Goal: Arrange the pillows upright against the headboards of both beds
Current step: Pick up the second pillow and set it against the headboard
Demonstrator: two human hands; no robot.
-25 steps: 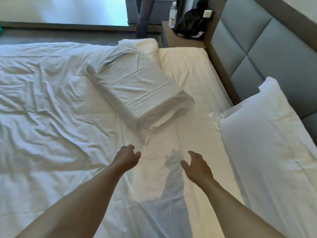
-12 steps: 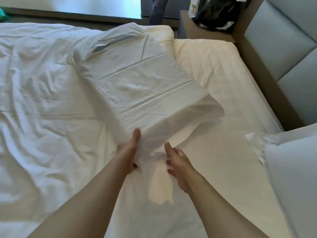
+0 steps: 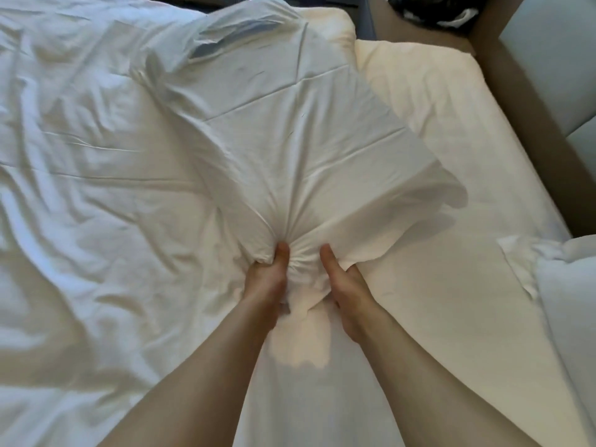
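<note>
Item: pillow (image 3: 290,133), white case, lying flat on the bed (image 3: 80,204).
Position: mid-frame, resting partly on the crumpled duvet (image 3: 64,156) and partly on the bare sheet (image 3: 435,285).
Long axis: runs from about 11 o'clock (far, open end of the case) to 5 o'clock; the near corner points at the person.
Left hand (image 3: 264,285): clenched on the near corner, thumb on top, cloth bunched under it; its other fingers are hidden beneath the fabric.
Right hand (image 3: 350,295): just beside the left, thumb pressed onto the same gathered cloth, other fingers tucked under the edge.
Bearing from fingers: the pillow's bulk lies at 12 o'clock from both hands, fanning away from the pinched corner.
Nearer hand: neither; both grip the same corner, nearly touching.
Headboard (image 3: 548,59): at 2 o'clock, grey padded panels behind a brown frame edge, well apart from the pillow.
Second pillow (image 3: 574,317): at 3 o'clock, frame edge, only partly seen.
Next move, judged: lift the pillow, swing it toward 2 o'clock and stand it on a long edge.
Risk, judged: a corner-only hold lets the filling sag inside the case.
</note>
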